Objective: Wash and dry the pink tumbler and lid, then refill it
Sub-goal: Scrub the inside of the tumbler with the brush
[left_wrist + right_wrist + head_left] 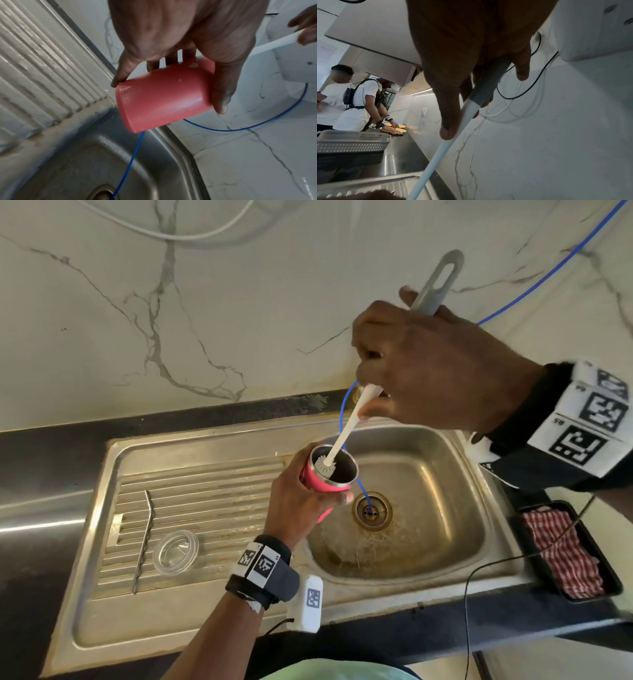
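Observation:
My left hand [301,501] grips the pink tumbler [323,479] tilted over the left edge of the sink basin [428,535]; the left wrist view shows its pink wall [164,97] between thumb and fingers of the left hand [171,54]. My right hand [428,364] holds a bottle brush [346,429] by its grey handle [489,82]. The white shaft [440,148] slants down and the bristle head [324,467] sits inside the tumbler's mouth. The clear lid [175,552] lies on the ribbed drainboard [205,508], with a bent metal straw [144,539] to its left.
A thin blue tube [363,491] runs from the wall down into the drain [371,511]. A black tray with a red checked cloth [561,553] sits right of the sink. Further along the counter stand a grey basket [351,142] and two other people [356,102].

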Demonstrator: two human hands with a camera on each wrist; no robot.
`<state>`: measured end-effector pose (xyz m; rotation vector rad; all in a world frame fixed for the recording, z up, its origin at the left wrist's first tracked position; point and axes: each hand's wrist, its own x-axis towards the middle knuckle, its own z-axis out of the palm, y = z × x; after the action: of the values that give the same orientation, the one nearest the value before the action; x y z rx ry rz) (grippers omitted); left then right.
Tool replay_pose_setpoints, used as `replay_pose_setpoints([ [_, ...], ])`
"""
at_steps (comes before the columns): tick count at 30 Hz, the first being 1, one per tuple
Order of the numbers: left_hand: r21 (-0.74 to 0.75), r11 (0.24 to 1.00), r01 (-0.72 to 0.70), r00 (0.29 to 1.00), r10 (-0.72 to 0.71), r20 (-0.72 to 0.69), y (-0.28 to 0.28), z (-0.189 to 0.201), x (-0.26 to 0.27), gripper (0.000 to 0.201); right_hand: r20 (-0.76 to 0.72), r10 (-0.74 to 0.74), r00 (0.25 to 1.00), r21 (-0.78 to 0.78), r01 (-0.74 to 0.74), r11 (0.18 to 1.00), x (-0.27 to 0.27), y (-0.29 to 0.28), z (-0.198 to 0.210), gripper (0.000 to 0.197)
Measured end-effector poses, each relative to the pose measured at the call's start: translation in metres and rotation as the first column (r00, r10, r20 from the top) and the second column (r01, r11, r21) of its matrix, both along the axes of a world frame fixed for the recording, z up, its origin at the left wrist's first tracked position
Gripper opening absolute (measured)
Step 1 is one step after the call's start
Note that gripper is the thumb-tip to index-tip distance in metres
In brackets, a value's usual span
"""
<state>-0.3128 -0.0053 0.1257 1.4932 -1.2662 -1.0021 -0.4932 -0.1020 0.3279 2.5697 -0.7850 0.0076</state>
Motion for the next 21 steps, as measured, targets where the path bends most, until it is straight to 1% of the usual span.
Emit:
replay_pose_setpoints([
  [4, -0.024, 0.999, 0.027, 1.000, -0.027, -0.010, -0.001, 0.005, -0.009, 0.082, -0.069, 0.017, 0.997, 0.031, -0.015, 0.999, 0.013, 0.004, -0.036, 0.029],
  [5, -0.024, 0.999, 0.031, 0.999, -0.031, -0.010, -0.002, 0.005, -0.010, 0.083, -0.075, 0.020, 0.997, 0.027, -0.018, 0.999, 0.012, 0.003, -0.038, 0.028],
  [7, -0.011, 0.999, 0.036, 0.999, -0.036, -0.003, 0.000, 0.003, -0.009, 0.086, -0.012, 0.024, 1.000, 0.021, -0.024, 1.000, 0.007, -0.002, -0.027, 0.028],
  [9, 0.000, 0.999, 0.045, 0.999, -0.045, 0.004, 0.004, 0.001, -0.005, 0.087, 0.064, 0.019, 0.998, 0.035, -0.021, 0.999, 0.001, -0.007, -0.009, 0.033],
  [11, 0.003, 0.999, 0.041, 0.999, -0.041, -0.001, 0.007, 0.001, -0.004, 0.087, 0.072, -0.007, 0.997, 0.062, 0.003, 0.998, -0.004, -0.012, 0.002, 0.036],
  [13, -0.005, 0.999, 0.039, 0.999, -0.039, -0.010, 0.007, 0.004, -0.005, 0.088, 0.068, -0.021, 0.997, 0.074, 0.016, 0.997, -0.003, -0.013, -0.002, 0.037],
  [17, -0.033, 0.996, 0.080, 0.997, -0.080, 0.011, 0.002, 0.009, -0.012, 0.092, -0.041, -0.027, 0.999, 0.098, 0.031, 0.995, 0.006, -0.013, -0.036, 0.039],
  [19, -0.026, 0.996, 0.086, 0.996, -0.086, 0.008, 0.004, 0.007, -0.011, 0.092, -0.027, -0.035, 0.999, 0.106, 0.038, 0.994, 0.003, -0.015, -0.036, 0.040],
  [21, -0.009, 0.997, 0.077, 0.997, -0.077, 0.003, 0.007, 0.005, -0.007, 0.092, 0.018, -0.046, 0.999, 0.106, 0.044, 0.993, -0.005, -0.021, -0.024, 0.040],
])
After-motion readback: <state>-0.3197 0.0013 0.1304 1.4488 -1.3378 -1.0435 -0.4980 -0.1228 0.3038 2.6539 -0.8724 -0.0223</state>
